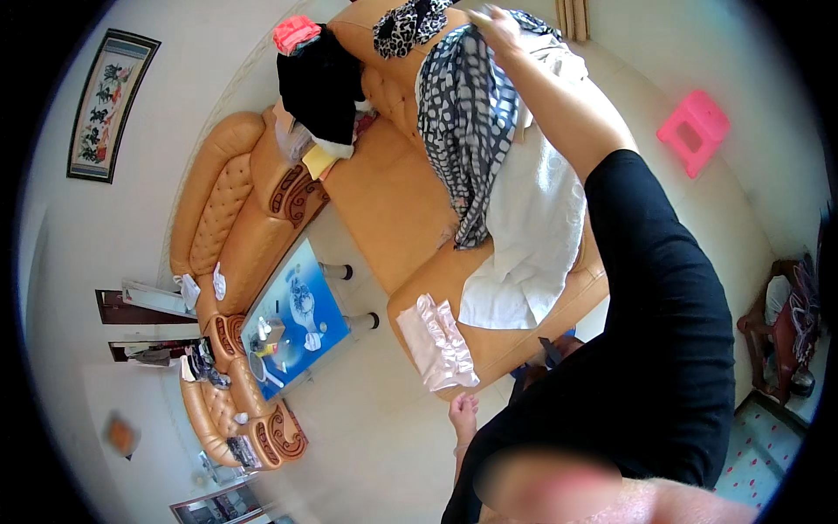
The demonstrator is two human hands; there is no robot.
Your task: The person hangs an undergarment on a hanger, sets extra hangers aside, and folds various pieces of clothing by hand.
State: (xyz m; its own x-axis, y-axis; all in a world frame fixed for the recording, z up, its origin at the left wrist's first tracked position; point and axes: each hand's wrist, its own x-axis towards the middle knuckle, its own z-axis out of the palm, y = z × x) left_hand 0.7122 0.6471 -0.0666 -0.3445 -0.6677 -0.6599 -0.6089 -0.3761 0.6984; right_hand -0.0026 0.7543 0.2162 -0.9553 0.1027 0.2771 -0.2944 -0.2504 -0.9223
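My right hand (499,31) reaches to the far end of a black, grey and white patterned cloth (468,111). Its fingers are blurred, so whether they grip the cloth is unclear. The cloth lies in loose folds over a tan sofa (393,209), partly on a white cloth (533,229) that spreads along the near side. Hanging low by the sofa corner, my left hand (463,409) holds nothing, its fingers loosely bent. Close to it, a folded pale pink satin cloth (438,344) with ruffles rests on the sofa corner.
A leopard-print cloth (409,29), a black garment (321,85) and a coral-pink bundle (296,34) lie on the far sofa parts. A blue-topped low table (298,314) carries small items. At right stands a pink plastic stool (695,131). More tan sofas (222,216) line the wall.
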